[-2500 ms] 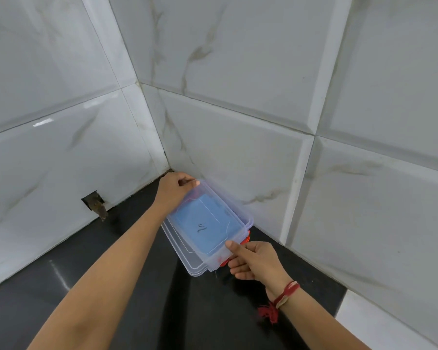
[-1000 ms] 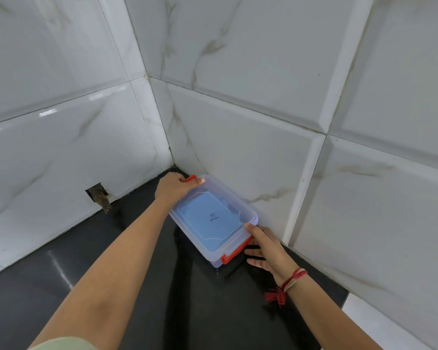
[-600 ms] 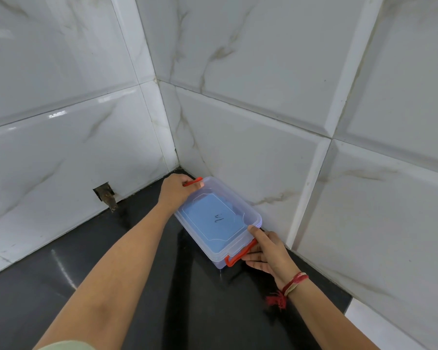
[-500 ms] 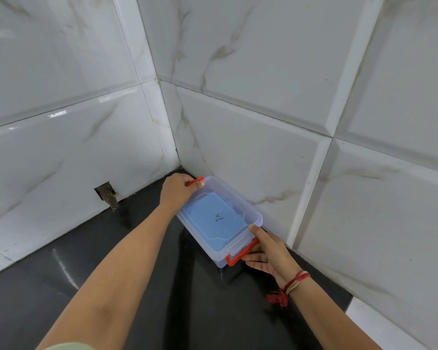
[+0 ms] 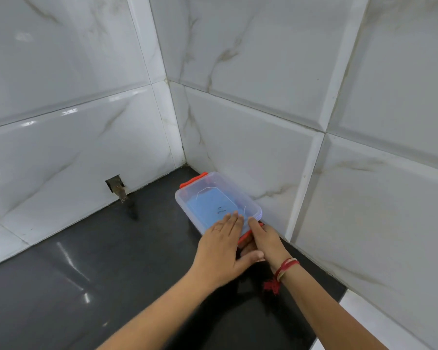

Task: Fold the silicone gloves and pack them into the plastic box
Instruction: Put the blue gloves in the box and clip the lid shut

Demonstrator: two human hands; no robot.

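Note:
The clear plastic box [image 5: 212,195] sits on the black counter against the right wall, its lid on. Folded blue silicone gloves [image 5: 207,205] show through the lid. A red latch [image 5: 191,181] at the far end lies down against the box. My left hand [image 5: 221,246] lies flat with straight fingers on the near end of the lid. My right hand [image 5: 264,237] is at the near red latch [image 5: 245,237], its thumb stretched along the lid edge and its fingers curled under the clip.
The black counter [image 5: 111,274] runs into a corner of white marble-look tiles. A small broken hole in the left wall [image 5: 115,185] sits just above the counter. A white surface [image 5: 369,324] begins past the counter's right end.
My left hand left the far red latch and came to the near end, pressing flat on the lid. My right hand stays at the near latch. The far latch now lies closed.

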